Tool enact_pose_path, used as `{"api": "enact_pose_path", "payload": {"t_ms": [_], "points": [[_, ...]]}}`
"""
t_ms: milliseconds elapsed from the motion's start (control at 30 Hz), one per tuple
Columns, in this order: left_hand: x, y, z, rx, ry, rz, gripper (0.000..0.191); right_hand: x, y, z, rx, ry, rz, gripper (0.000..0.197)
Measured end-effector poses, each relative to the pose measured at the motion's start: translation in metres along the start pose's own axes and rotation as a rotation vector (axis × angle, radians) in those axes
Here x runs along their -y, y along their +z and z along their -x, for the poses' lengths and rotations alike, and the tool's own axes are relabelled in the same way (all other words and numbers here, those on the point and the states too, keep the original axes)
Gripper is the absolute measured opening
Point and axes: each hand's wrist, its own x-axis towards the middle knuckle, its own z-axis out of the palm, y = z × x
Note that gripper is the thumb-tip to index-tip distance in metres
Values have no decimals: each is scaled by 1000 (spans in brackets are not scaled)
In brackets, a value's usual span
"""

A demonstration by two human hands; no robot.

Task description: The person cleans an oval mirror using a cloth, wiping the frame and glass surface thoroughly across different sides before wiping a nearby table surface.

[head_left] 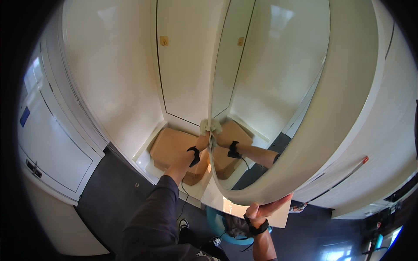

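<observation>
A wall mirror (pixel 271 65) with a wide, curved, cream frame (pixel 354 81) stands in front of me. My left hand (pixel 203 138) reaches up to the mirror's left edge and presses a pale cloth (pixel 205 126) there; the glass reflects the hand, cloth and forearm. Lower down, my right hand (pixel 269 208) lies against the underside of the frame, holding no separate thing, its thumb apart from the fingers. Each wrist wears a black band.
A cardboard box (pixel 176 146) sits in the corner recess behind my left arm. Beneath the mirror are a white shelf (pixel 277 218) and a blue tub (pixel 214 225) with dark cloth. A white door (pixel 58 140) stands left; a long stick (pixel 339 179) leans right.
</observation>
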Motion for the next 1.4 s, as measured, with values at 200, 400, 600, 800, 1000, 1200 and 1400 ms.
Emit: {"api": "enact_pose_path", "payload": {"t_ms": [200, 400, 600, 800, 1000, 1200, 1400], "points": [[60, 34, 56, -63, -121, 490, 49, 7, 7, -7, -13, -104, -61, 97], [109, 71, 113, 31, -254, 445, 52, 6, 6, -14, -24, -128, -62, 97], [135, 100, 130, -52, -253, 430, 57, 4, 6, -21, 3, -118, -81, 94], [116, 95, 169, -138, -439, 425, 58, 12, 12, -20, -32, -165, 59, 90], [41, 121, 217, 92, -711, 1232, 59, 5, 10, -23, -60, -177, 21, 87], [-32, 122, 258, 171, -644, 1124, 60, 2, 10, -30, -70, -188, -26, 83], [-72, 97, 287, 183, -614, 906, 47, 5, 12, -33, -67, -210, -73, 82]]}}
